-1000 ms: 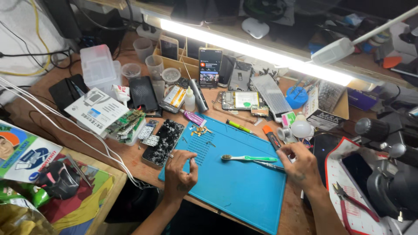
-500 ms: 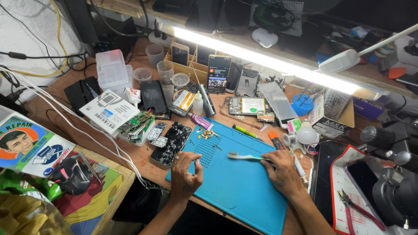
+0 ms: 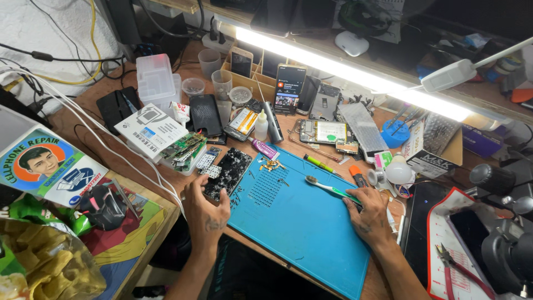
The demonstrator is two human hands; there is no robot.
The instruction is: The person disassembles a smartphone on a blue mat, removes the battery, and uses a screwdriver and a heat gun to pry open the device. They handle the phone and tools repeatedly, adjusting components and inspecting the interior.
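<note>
- Left hand (image 3: 206, 214): rests palm-down at the 7 o'clock corner of the blue silicone work mat (image 3: 300, 222), fingers loosely curled and gripping nothing; its fingertips touch the lower end of the cracked phone screen (image 3: 227, 173).
- Cracked phone screen: dark, shattered panel lying tilted along the mat's 9 o'clock edge, half on the wooden bench (image 3: 105, 144).
- Right hand (image 3: 367, 214): lies at the mat's 3 o'clock edge, fingers closed on the handle of the green toothbrush (image 3: 331, 190).
- Green toothbrush: lies nearly flat on the mat, bristle head pointing toward 10 o'clock, handle end hidden under the right hand.
- Small brass screws (image 3: 271, 165): loose cluster at the mat's 11 o'clock corner, just beside the pink glue tube (image 3: 265, 149).
- Green circuit boards (image 3: 184, 148): stacked at 10 o'clock from the left hand, partly on the white carton (image 3: 151, 129).
- Upright phone (image 3: 289, 89): lit screen, propped at 12 o'clock beneath the strip light (image 3: 355, 75).
- Opened phone body (image 3: 317, 132): lies flat at 1 o'clock beyond the mat.
- Red-handled pliers (image 3: 456, 270): at 4 o'clock, well apart from the right hand.
</note>
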